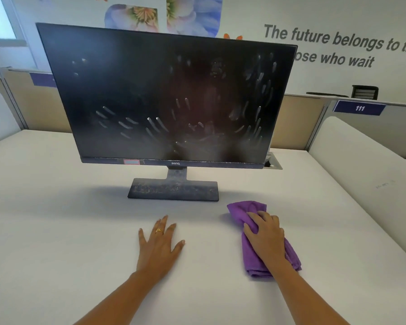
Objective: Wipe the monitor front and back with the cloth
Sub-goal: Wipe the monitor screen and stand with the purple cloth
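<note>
The black flat-screen monitor [167,97] (its dark screen streaked with smudges) stands upright on the white table [56,219]. The right hand [266,238] presses on the folded purple cloth [251,233], fingers curled into it, right of the stand. The left hand [159,242] lies flat, fingers spread, empty.

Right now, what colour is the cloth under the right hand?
Purple cloth, plain with no pattern; the head view shows it clearly.

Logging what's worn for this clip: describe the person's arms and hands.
Both forearms are bare, no sleeves in view. The left hand wears a small gold ring on one finger. The right hand shows no ring, watch or glove.
</note>
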A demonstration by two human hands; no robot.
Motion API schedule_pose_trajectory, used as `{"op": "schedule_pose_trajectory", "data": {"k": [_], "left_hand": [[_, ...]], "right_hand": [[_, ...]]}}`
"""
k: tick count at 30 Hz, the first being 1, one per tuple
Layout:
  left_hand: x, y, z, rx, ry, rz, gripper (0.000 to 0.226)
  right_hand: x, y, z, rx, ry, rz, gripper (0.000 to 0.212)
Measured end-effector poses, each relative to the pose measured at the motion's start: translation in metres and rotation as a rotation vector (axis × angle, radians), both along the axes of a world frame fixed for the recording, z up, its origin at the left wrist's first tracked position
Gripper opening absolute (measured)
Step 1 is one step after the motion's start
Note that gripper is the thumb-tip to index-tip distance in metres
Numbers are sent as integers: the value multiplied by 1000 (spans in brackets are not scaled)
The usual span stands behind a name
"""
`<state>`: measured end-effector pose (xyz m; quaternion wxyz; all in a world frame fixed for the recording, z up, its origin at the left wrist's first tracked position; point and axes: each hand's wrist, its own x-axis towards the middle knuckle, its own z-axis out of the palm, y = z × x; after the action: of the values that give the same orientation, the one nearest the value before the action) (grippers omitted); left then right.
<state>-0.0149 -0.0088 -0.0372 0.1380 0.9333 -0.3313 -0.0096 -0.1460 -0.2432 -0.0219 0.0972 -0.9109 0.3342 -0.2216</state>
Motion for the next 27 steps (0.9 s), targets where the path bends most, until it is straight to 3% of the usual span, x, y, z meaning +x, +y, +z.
{"op": "schedule_pose_trajectory", "data": {"k": [2,7,17,21,27], "left_hand": [[8,9,4,-2,-15,-19,92],[58,32,32,30,-84,-23,53],[165,76,142,-332,-417,65,57],[217,92,212,-539,-567,101,54],[279,109,286,-639,-592,130,60]], "right_hand": [[18,16,6,-63,-90,61,34],[77,63,44,-166,-327,135,42],[207,148,151,-363,-642,289,47],[257,179,202,-444,-666,313,49],[318,210,256,-585,-608,321,59]]}}
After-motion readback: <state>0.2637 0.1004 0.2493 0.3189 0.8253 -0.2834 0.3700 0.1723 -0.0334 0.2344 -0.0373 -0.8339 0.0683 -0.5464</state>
